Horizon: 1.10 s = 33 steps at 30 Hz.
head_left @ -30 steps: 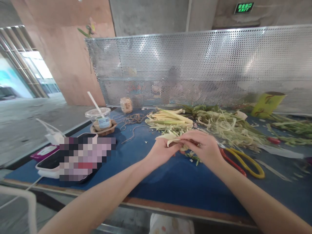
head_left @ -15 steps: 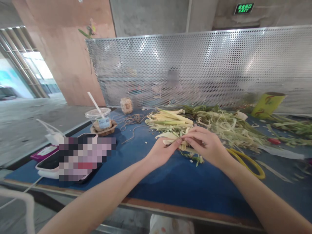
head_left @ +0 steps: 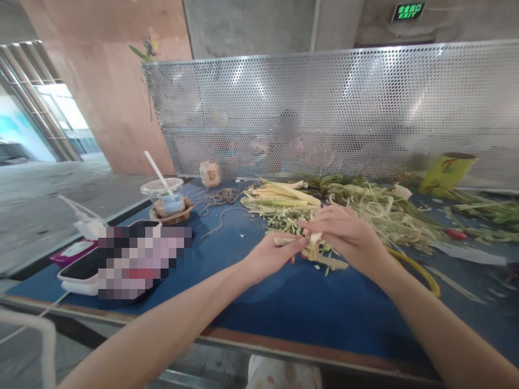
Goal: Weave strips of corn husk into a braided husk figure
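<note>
Between my hands is a small bundle of pale yellow plant strips, folded together, with one flat end sticking out to the lower right. My left hand pinches it from the left, thumb on top. From the right, the fingers of my right hand close over the bundle's upper part, and their tips are partly hidden. Just beyond lie chopped green trimmings. Behind those rests a stack of long yellow-green strips on the blue table.
Leaves and shredded stalks cover the right, with a yellow hoop and yellow tube. At left are a lidded cup, loose twine and a dark, white-edged device. A perforated metal screen stands behind; a person shows through it.
The pale strips have turned in my hands, and an end now points down to the right. My right hand has shifted slightly right and its fingers have lifted over the bundle.
</note>
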Motion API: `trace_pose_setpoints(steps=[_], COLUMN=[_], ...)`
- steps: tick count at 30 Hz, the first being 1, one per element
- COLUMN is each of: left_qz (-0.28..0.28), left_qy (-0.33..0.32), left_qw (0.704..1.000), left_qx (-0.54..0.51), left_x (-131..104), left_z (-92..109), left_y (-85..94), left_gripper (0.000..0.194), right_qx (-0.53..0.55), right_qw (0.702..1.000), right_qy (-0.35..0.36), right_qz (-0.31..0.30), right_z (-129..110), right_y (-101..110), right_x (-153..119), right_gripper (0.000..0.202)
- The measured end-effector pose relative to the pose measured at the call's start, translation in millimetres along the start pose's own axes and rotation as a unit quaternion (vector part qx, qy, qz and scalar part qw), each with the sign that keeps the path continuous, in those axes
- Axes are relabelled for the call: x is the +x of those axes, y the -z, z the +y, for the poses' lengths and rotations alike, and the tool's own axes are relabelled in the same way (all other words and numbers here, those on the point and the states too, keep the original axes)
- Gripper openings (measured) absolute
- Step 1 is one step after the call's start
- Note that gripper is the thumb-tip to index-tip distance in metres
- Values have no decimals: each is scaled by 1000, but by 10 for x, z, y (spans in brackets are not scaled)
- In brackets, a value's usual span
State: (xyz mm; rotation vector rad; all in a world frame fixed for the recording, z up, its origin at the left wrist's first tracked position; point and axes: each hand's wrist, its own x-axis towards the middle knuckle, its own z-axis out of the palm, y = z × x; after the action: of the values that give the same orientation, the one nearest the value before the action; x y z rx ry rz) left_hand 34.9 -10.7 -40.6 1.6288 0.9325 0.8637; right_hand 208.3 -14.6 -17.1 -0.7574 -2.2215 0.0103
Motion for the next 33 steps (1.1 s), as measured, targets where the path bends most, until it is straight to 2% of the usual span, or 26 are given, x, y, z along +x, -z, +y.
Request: trace_pose_setpoints(steps=[3,6,9,12,16,18,21,26,33], left_qz=[11,29,41,45,37,35,24,-2,26], left_qy=[10,3,8,12,8,8,-16,-90,-82], left_qw=[997,994,992,990,989,986,982,994,995], left_qx=[-77,-106,-118,-131,-141,-164,-187,-69,55], left_x=[24,33,33,30,22,14,4,3,-23], left_z=[-34,-62,-72,-66,-34,-10,9,-5,25], left_y=[2,-5,-10,-11,-1,8,24,43,65], left_gripper=[26,22,18,22,33,29,14,25,23], right_qx=[-44,-65,-62,-54,-74,-91,-105,-108,-94], right_qw=[995,991,994,997,996,994,993,994,995], right_qy=[49,66,73,58,48,55,55,33,12], right_qz=[-73,-96,-54,-18,-23,-19,0,13,18], right_z=[-16,-19,7,27,15,7,14,35,0], right_y=[79,82,54,44,59,65,64,49,54], right_x=[-30,-33,-30,-32,-33,-30,-30,-44,-37], right_gripper=[34,33,25,18,12,12,8,4,9])
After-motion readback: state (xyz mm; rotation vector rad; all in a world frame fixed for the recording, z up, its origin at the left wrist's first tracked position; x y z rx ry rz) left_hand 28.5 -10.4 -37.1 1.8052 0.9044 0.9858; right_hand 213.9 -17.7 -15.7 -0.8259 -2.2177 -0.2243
